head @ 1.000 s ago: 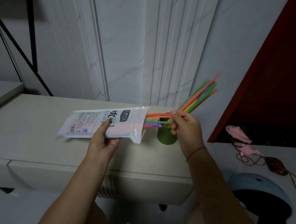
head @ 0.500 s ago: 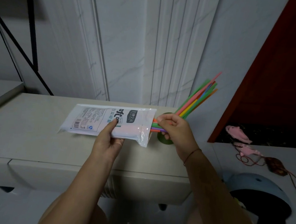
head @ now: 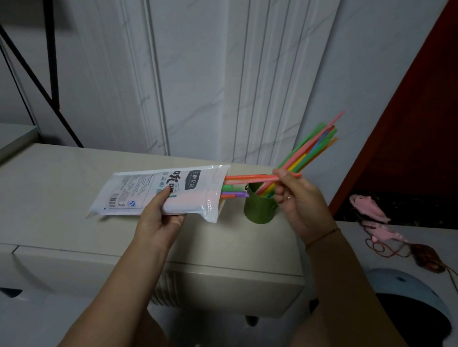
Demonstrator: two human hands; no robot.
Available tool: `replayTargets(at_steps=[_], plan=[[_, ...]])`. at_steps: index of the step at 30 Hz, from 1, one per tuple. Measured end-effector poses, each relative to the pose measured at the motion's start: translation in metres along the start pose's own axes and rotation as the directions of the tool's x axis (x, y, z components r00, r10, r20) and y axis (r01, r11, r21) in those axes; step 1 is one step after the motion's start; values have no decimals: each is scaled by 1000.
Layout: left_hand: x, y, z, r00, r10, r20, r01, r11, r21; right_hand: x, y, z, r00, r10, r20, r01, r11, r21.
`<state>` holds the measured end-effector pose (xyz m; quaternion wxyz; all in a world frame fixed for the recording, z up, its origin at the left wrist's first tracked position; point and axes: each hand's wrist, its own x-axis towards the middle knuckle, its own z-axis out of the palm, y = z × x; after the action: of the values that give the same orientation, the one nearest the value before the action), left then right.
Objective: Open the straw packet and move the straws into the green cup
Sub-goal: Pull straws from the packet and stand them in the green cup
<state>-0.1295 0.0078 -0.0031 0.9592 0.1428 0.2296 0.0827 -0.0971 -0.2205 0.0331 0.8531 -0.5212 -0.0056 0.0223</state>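
My left hand (head: 161,217) holds the white straw packet (head: 164,193) level above the counter, its open end pointing right. My right hand (head: 295,198) pinches orange and pink straws (head: 252,178) that stick partway out of the packet mouth. Green, purple and orange straw tips (head: 234,194) poke out lower in the opening. The green cup (head: 259,209) stands on the beige counter (head: 58,188) just below my right hand. Several coloured straws (head: 312,145) lean up and to the right out of the cup.
A white panelled wall rises behind the counter, with a black metal frame (head: 51,60) at the left. A dark red panel (head: 428,133) borders the right. On a lower white surface lie pink toys (head: 369,210), a brown cord and a blue helmet (head: 408,299).
My right hand went to the packet mouth, gripped straws there, then drew them rightward so more of their length shows. The packet shifted slightly and tilted.
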Motion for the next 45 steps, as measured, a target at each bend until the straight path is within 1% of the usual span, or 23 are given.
replayTargets(at_steps=[1, 2, 4, 7, 12, 15, 18, 26, 30, 34, 37, 42, 45], plan=[[-1, -3, 1, 1000, -11, 3, 11, 1000, -4, -1, 4, 5, 999, 23, 29, -25, 995, 97], [-2, -7, 2, 1000, -21, 6, 21, 1000, -5, -3, 10, 10, 998, 41, 56, -49, 987, 152], [-4, -13, 4, 999, -35, 14, 35, 999, 1, -7, 20, 19, 994, 65, 85, -77, 985, 157], [-5, -19, 6, 999, -47, 23, 46, 999, 22, -8, 32, 27, 997, 43, 67, -50, 993, 106], [-3, -14, 2, 1000, -26, 5, 26, 1000, 4, -6, 23, 25, 996, -87, -33, 87, 996, 23], [3, -4, -3, 1000, 0, -6, 0, 1000, -8, -3, 11, 13, 981, -160, -106, 157, 987, -30], [5, 4, -6, 1000, 26, -14, -26, 999, -25, -1, -2, -1, 963, -230, -144, 219, 972, -86], [15, 25, -13, 998, 45, -40, -46, 999, -19, 0, -43, -29, 923, -320, -212, 282, 940, -190], [15, 25, -10, 996, 75, -42, -76, 997, -21, 3, -60, -37, 890, -386, -242, 303, 899, -317], [11, 21, -9, 999, 46, -25, -47, 998, -29, 14, -68, -41, 863, -443, -245, 272, 814, -513], [9, 16, -7, 999, 34, -26, -34, 999, -25, 23, -64, -39, 868, -445, -222, 228, 752, -619], [7, 8, -4, 1000, 22, -21, -22, 1000, -20, 39, -43, -32, 924, -349, -154, 124, 658, -743], [6, 5, -1, 1000, 16, -14, -16, 1000, -11, 48, -31, -30, 949, -277, -147, 77, 661, -746]])
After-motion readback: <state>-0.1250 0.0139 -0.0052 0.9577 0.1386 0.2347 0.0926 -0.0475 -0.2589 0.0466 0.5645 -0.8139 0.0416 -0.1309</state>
